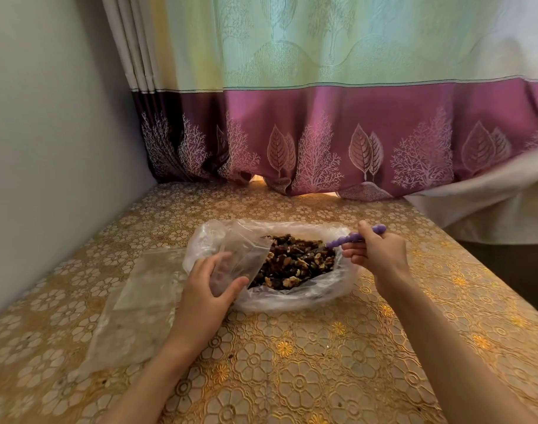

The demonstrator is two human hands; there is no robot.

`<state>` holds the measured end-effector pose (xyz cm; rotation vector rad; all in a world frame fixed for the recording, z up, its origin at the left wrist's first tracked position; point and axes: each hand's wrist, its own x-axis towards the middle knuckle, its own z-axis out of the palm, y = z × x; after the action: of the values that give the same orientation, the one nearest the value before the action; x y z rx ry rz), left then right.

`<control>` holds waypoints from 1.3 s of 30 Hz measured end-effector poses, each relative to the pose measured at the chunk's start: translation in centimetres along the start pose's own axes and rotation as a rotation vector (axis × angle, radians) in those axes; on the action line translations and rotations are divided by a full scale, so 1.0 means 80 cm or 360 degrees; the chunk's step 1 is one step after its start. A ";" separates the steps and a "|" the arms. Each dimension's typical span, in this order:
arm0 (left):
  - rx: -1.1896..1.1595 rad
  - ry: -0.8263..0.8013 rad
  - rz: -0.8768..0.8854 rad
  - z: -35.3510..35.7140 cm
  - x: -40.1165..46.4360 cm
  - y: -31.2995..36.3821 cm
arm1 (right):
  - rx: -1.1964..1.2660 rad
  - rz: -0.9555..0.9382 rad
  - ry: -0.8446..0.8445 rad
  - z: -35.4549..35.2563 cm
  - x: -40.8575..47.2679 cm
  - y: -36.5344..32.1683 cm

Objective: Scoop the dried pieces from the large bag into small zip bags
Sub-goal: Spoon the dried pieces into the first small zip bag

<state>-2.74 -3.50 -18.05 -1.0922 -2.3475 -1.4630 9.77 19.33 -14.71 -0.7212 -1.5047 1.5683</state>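
Observation:
A large clear plastic bag (292, 296) lies open in the middle of the table, holding a heap of brown dried pieces (295, 264). My left hand (206, 289) holds a small clear zip bag (246, 255) tilted over the large bag's left side, thumb in front and fingers behind. My right hand (374, 250) grips the purple handle of a spoon (353, 238) at the large bag's right edge. The spoon's bowl end dips toward the pieces and is hard to make out.
More small clear zip bags (136, 304) lie flat on the patterned gold tablecloth (292, 362) to the left. A grey wall (47, 148) borders the table's left side. A purple and green curtain (322, 133) hangs along the back edge.

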 end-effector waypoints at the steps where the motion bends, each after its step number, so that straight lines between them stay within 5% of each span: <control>1: 0.0005 0.0001 0.0003 0.000 0.000 0.000 | 0.0022 0.0011 0.0029 0.000 0.000 0.000; 9: 0.0033 -0.0003 0.0015 -0.001 0.000 0.002 | 0.0233 -0.0023 0.0023 0.005 -0.006 -0.016; 30: -0.0395 0.0039 -0.0160 -0.002 0.000 0.006 | 0.0227 -0.0326 -0.0732 0.059 -0.068 -0.069; 39: -0.0360 0.0088 -0.0125 -0.003 0.001 0.006 | 0.0376 -0.0335 -0.0664 0.047 -0.052 -0.068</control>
<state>-2.56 -3.52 -17.58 -1.0037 -2.2535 -1.7983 9.55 13.49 -9.48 -0.0973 -1.5879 1.7631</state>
